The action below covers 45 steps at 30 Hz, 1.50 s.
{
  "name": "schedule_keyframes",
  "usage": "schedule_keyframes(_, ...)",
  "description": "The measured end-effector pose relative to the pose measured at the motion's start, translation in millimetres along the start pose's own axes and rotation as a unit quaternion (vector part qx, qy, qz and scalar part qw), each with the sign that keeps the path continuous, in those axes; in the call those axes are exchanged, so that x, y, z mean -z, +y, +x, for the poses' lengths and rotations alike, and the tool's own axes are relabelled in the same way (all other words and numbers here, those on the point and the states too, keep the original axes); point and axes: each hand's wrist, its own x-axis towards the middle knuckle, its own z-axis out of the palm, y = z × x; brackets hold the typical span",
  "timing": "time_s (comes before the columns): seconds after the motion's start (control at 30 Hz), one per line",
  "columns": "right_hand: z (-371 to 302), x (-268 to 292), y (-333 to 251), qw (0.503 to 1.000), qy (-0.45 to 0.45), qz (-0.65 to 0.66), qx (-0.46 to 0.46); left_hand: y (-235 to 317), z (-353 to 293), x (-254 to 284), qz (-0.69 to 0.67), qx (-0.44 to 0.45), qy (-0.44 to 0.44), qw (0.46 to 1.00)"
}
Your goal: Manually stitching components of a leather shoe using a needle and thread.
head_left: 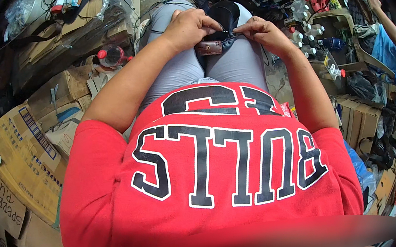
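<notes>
Lap: the work is supported on grey trousers point(172, 72), with the thighs set side by side beneath it.
Work in hand: fine two-handed fingering at the edge of a dark piece is judged to be under way, perhaps stitching or threading; this cannot be confirmed at such a size.
Next move: steadiness at the edge seems to be called for, with the fabric kept lightly taut and the fingertips brought together without the dark piece being pulled off the thighs.
Dark piece point(223, 11): it is placed between the two hands, over the gap between the knees; it is black to deep blue, soft-looking, rounded at its far end and hollowed or folded toward the middle. Its full shape is partly covered by fingers.
Left hand point(187, 29): it is arched over the near left side, the thumb raised and the fingertips bent down to the edge; whether anything is gripped between them cannot be told.
Right hand point(266, 33): thumb and forefinger are closed in a pinch, by which the right edge appears to be held.
Brown strip point(210, 48): a leather-like band is seen below the left fingers, lying against the dark piece.
Bright sliver point(225, 31): a tiny glint is shown between the fingertips, too small to be identified.
</notes>
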Motion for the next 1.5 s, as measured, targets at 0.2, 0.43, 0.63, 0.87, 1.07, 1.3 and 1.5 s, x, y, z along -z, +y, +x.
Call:
schedule_keyframes(0.2, 3.7, 1.6, 2.3, 1.000, -0.023, -0.009, 0.000, -2.0, 17.7, 0.1, -0.055, 0.049, -0.085, 0.994)
schedule_keyframes(0.43, -11.3, -11.4, -9.5, 0.998, 0.054, 0.024, -0.014, 5.8, 6.1, 2.5, -0.016, 0.038, -0.058, 0.997)
schedule_keyframes(0.63, -7.9, -19.2, 0.7, 0.988, 0.070, 0.129, -0.056, 23.6, 11.9, -1.6, -0.095, 0.166, -0.086, 0.978)
schedule_keyframes(0.87, 3.4, -19.2, -8.8, 0.991, 0.072, 0.090, -0.073, 24.0, 19.8, -8.6, -0.058, 0.158, -0.083, 0.982)
schedule_keyframes(1.07, 3.5, -10.8, -8.3, 0.999, 0.042, -0.004, 0.020, 26.6, 12.7, 0.3, 0.075, 0.028, -0.017, 0.997)
schedule_keyframes(1.3, -19.1, -6.2, 14.6, 0.980, 0.107, 0.167, -0.024, 17.9, -0.1, 13.3, 0.025, 0.069, -0.043, 0.996)
schedule_keyframes(1.5, -58.8, -13.9, 18.9, 0.990, 0.138, 0.005, -0.037, 24.3, 12.0, 17.7, -0.013, 0.112, -0.124, 0.986)
